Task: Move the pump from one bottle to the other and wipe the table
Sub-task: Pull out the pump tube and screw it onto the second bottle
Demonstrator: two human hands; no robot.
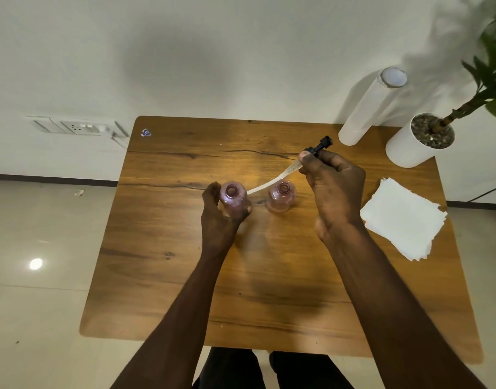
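Two small pinkish clear bottles stand open-necked in the middle of the wooden table (162,276). My left hand (217,217) grips the left bottle (233,197) around its body. The right bottle (281,195) stands free beside it. My right hand (335,186) holds the pump (315,150) by its black head, lifted above the table behind the right bottle. The pump's pale dip tube (269,185) slants down and left, its tip close to the left bottle's neck, outside both bottles.
A stack of white paper napkins (404,217) lies at the table's right edge. A tall white roll (370,108) and a white plant pot (415,141) stand at the back right corner. A wall socket panel (75,126) is at the left.
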